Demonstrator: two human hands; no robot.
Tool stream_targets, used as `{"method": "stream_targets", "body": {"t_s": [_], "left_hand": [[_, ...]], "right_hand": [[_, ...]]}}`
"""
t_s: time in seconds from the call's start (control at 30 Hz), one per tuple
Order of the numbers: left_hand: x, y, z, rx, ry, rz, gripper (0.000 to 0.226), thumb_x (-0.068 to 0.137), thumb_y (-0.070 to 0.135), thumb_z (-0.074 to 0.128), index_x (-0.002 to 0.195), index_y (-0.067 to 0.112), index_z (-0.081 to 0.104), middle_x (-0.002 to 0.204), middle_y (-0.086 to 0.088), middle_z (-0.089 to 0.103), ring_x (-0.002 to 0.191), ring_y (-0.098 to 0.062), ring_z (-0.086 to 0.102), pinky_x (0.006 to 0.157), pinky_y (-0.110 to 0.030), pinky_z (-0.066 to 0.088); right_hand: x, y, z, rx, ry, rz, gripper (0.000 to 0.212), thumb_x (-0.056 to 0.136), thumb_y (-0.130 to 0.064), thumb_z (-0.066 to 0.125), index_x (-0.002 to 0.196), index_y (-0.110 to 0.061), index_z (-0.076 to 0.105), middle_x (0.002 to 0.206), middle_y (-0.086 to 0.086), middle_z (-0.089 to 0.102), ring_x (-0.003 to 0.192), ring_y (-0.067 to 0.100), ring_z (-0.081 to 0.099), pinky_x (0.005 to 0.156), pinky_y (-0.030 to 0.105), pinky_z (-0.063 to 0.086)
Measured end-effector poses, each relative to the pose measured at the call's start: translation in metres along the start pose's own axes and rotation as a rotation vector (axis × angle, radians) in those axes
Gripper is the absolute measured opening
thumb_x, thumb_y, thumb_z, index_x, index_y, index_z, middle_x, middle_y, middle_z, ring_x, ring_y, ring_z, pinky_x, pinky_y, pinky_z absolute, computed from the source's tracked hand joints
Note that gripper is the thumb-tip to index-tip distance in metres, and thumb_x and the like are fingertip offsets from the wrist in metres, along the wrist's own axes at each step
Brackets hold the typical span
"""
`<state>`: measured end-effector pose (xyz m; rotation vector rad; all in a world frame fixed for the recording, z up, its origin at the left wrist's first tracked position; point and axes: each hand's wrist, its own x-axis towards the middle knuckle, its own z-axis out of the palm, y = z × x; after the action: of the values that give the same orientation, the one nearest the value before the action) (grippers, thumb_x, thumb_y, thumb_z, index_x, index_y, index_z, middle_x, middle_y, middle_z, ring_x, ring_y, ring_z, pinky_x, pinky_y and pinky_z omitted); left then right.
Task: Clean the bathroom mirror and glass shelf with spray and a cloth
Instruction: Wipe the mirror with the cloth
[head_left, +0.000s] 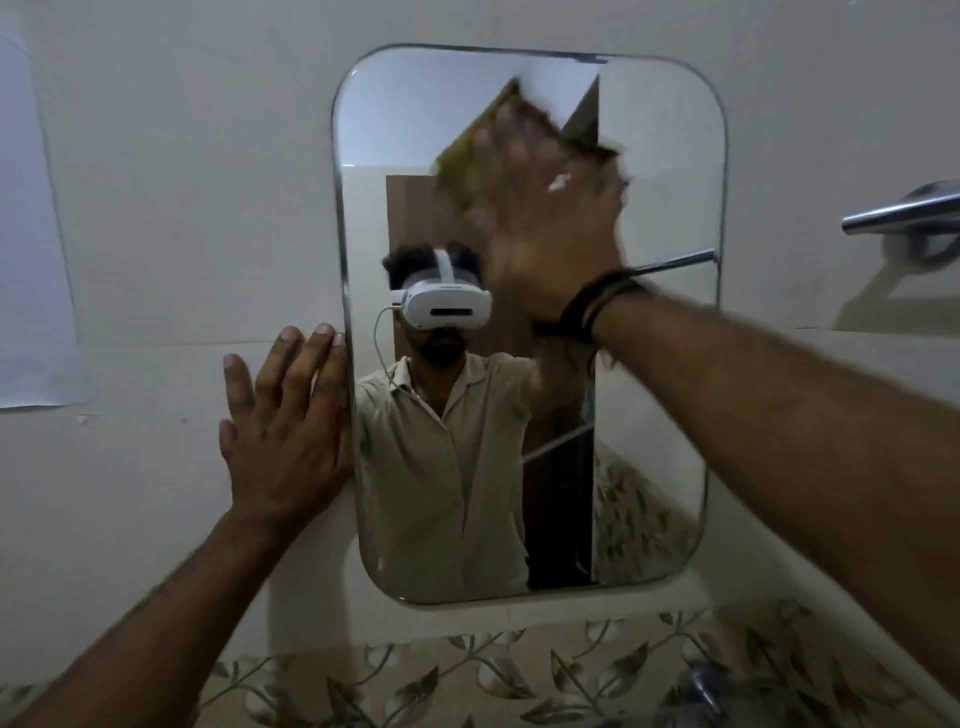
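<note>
A rounded rectangular mirror (649, 395) hangs on the pale wall ahead. My right hand (556, 228) is pressed against its upper middle, blurred by motion, holding a yellowish-brown cloth (480, 140) flat on the glass. My left hand (283, 421) lies flat and open on the wall, fingers spread, fingertips touching the mirror's left edge. The mirror reflects a person in a beige shirt wearing a white headset. No spray bottle or glass shelf is in view.
A chrome towel bar (898, 210) sticks out from the wall at the right. A white sheet of paper (31, 249) is stuck to the wall at far left. Leaf-patterned tiles (467, 675) run below the mirror, with a blurred tap (704, 688) at the lower right.
</note>
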<state>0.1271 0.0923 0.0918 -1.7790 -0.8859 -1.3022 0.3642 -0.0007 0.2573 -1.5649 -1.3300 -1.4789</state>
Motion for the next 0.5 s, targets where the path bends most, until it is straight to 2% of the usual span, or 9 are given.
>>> {"method": "stream_targets", "body": {"t_s": [0.07,0.17,0.27,0.37,0.5], "left_hand": [[-0.001,0.000,0.001,0.000,0.003,0.003,0.061,0.096,0.032,0.032,0.151,0.006,0.033,0.157,-0.015,0.031,0.148,-0.033,0.021,0.118,-0.063,0.008],[-0.001,0.001,0.004,-0.010,0.016,0.009,0.060,0.097,0.032,0.032,0.152,0.007,0.032,0.157,-0.015,0.033,0.148,-0.033,0.022,0.118,-0.063,0.009],[-0.002,0.003,0.005,-0.010,0.048,0.005,0.058,0.098,0.029,0.033,0.152,0.007,0.032,0.156,-0.015,0.034,0.148,-0.032,0.023,0.118,-0.063,0.010],[-0.002,0.005,0.004,-0.025,0.067,0.013,0.058,0.097,0.026,0.036,0.152,0.008,0.032,0.156,-0.014,0.034,0.148,-0.032,0.022,0.117,-0.064,0.010],[-0.002,0.005,0.001,-0.038,0.050,0.008,0.060,0.096,0.027,0.035,0.153,0.008,0.030,0.158,-0.014,0.032,0.149,-0.032,0.020,0.118,-0.062,0.007]], "right_hand": [[0.029,0.013,-0.010,0.049,0.027,0.166,0.064,0.099,-0.053,0.017,0.157,-0.028,0.013,0.167,-0.001,0.011,0.154,0.020,0.010,0.116,0.064,0.009],[0.025,-0.003,-0.013,0.039,0.091,0.229,0.063,0.100,-0.050,0.016,0.158,-0.025,0.014,0.167,0.000,0.012,0.154,0.021,0.011,0.116,0.065,0.010],[-0.033,-0.042,0.001,0.025,0.053,0.106,0.065,0.099,-0.053,0.019,0.157,-0.024,0.016,0.166,0.001,0.014,0.153,0.022,0.014,0.115,0.065,0.010],[-0.129,-0.076,0.017,0.077,-0.075,-0.077,0.065,0.100,-0.052,0.024,0.158,-0.025,0.015,0.166,0.000,0.011,0.154,0.019,0.011,0.115,0.066,0.005],[-0.244,-0.064,0.032,0.066,-0.166,-0.225,0.063,0.101,-0.050,0.030,0.156,-0.022,0.021,0.165,0.001,0.011,0.151,0.020,0.021,0.116,0.063,0.010]]}}
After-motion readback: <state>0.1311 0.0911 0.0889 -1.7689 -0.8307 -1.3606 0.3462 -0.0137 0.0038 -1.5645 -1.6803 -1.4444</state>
